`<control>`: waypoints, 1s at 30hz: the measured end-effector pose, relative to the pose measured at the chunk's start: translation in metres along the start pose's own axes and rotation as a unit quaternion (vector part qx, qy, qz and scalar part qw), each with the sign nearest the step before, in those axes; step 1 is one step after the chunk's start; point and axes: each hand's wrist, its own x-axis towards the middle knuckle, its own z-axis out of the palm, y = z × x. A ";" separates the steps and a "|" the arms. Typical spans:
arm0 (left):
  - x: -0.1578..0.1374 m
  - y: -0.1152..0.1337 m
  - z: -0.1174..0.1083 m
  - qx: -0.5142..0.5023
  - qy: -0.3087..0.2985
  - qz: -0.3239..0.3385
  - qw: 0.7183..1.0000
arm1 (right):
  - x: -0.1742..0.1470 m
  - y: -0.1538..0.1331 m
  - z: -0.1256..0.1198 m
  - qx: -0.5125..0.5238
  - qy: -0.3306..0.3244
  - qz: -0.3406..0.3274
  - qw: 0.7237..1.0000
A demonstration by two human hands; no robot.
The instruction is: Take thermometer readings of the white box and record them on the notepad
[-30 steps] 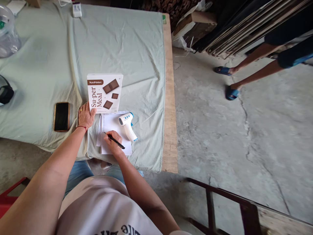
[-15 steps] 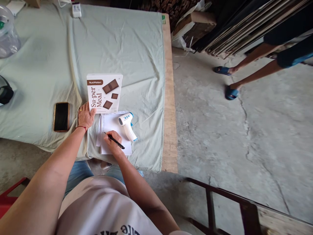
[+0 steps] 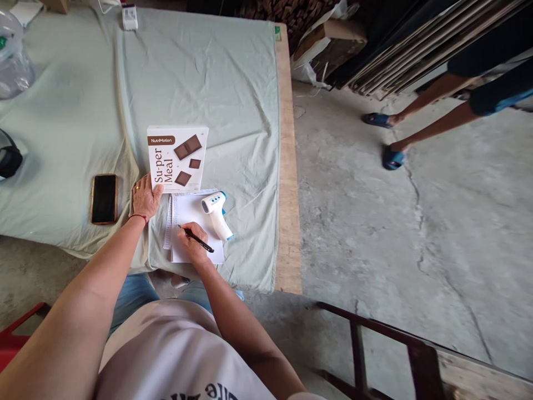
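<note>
Slim black pen [image 3: 200, 241] (pinched in right hand [image 3: 192, 248]), over white paper [image 3: 187, 208]; left hand [image 3: 146, 198] grips a rectangular printed box [image 3: 177, 161]; wrinkled cloth [image 3: 233, 94] beneath

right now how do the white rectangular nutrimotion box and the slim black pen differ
The white rectangular NutriMotion box is broad and printed in brown; the slim black pen is narrow and dark. The box is much larger than the pen. The left hand holds the box; the right hand holds the pen. Both are held.
</note>
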 end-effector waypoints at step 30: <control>0.001 -0.003 -0.001 0.011 0.010 -0.004 1.000 | 0.025 0.015 -0.061 0.065 0.153 0.090 0.982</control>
